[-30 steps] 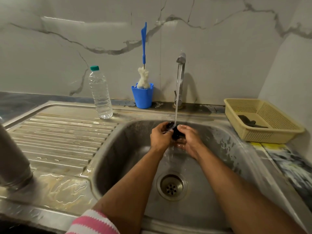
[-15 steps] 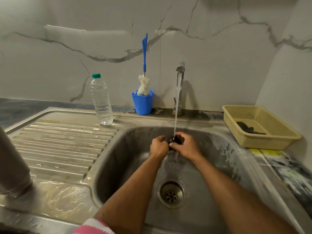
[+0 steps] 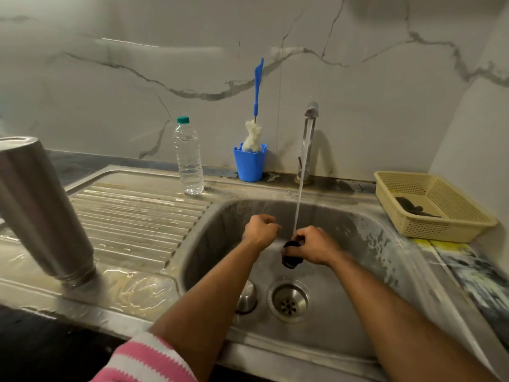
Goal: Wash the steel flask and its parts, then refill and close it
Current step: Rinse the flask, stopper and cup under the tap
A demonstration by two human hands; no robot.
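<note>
The steel flask (image 3: 41,210) stands upside down on the wet drainboard at the left. My right hand (image 3: 314,245) grips a small black flask part (image 3: 291,257) under the stream of running water (image 3: 298,205) in the sink (image 3: 385,244). My left hand (image 3: 260,230) is a little to the left of it, fingers curled, holding nothing that I can see. A steel cap (image 3: 247,297) lies on the sink floor beside the drain (image 3: 289,300), partly hidden by my left forearm.
The tap (image 3: 307,139) runs at the back of the sink. A clear water bottle (image 3: 188,157) and a blue cup (image 3: 250,164) with a bottle brush (image 3: 254,125) stand behind the drainboard. A yellow basket (image 3: 432,208) with a dark item sits at the right.
My hands have come apart: the left let go of the black part and moved left, the right keeps it under the water. The view tilted down, showing the flask and steel cap.
</note>
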